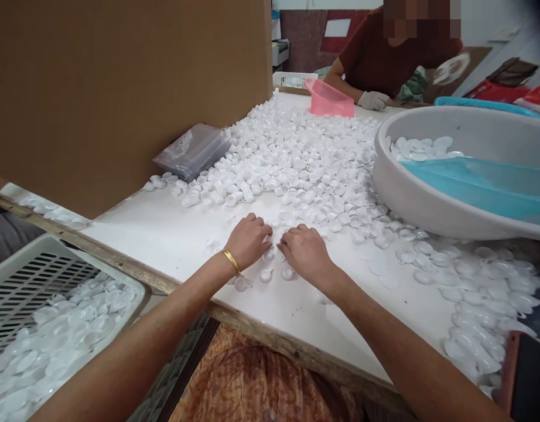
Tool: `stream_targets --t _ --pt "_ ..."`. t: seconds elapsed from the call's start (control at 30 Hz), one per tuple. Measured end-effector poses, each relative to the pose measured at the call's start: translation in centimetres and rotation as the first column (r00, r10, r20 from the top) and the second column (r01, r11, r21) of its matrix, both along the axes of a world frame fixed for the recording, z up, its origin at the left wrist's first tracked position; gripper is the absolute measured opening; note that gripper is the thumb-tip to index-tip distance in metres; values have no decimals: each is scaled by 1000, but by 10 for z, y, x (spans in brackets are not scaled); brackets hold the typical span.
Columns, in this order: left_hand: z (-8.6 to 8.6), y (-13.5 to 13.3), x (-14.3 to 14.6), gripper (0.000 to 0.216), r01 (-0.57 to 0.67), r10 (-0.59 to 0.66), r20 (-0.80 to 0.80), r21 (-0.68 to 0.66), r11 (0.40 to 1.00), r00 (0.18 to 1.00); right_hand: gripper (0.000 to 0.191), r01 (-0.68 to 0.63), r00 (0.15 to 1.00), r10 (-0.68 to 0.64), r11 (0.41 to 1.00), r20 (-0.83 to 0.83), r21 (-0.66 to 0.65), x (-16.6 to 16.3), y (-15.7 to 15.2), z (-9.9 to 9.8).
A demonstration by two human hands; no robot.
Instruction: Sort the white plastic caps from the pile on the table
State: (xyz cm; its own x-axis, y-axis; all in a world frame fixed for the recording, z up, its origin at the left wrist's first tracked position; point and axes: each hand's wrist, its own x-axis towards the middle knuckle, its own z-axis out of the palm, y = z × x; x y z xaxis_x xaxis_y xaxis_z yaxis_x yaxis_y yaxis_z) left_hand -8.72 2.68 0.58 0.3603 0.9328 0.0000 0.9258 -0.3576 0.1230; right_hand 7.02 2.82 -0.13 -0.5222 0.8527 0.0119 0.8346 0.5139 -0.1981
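Head: basin (pixel 421 208), brown panel (pixel 129 88) flank white pieces (pixel 296 155).

My bits (pixel 266 275) are white. My bracelet (pixel 231 262) is gold. I see a pink scoop (pixel 332 99), a grey tub (pixel 402 190), a brown board (pixel 129 88). My skirt (pixel 261 375) is blotchy orange and brown.

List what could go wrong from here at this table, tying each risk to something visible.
The left forearm might brush the white piece beside the gold bracelet over the table edge. What looks like a phone, beside the right forearm, could get bumped. The left hand and right hand are so close that they may flick nearby pieces away.
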Motion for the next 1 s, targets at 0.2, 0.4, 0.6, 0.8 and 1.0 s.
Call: stream_targets --t 0.2,0.4,0.6,0.8,1.0 --pt "-1 10 14 21 -14 35 128 -160 987 991 21 112 993 -114 988 -12 -107 5 9 -1" --pt "5 14 10 16 -83 80 -37 -90 992 996 24 176 979 -188 975 -80 -135 15 15 -5" --pt "9 8 17 23 -64 66 -131 19 998 989 23 117 978 -154 964 -142 -239 26 30 -5" --pt "0 -17 38 27 38 -35 -61 42 998 998 21 99 981 -116 988 -153 -116 30 32 -8" --pt "-8 -42 54 23 19 -15 -55 69 997 998 21 78 993 -74 996 -97 38 30 29 -15"
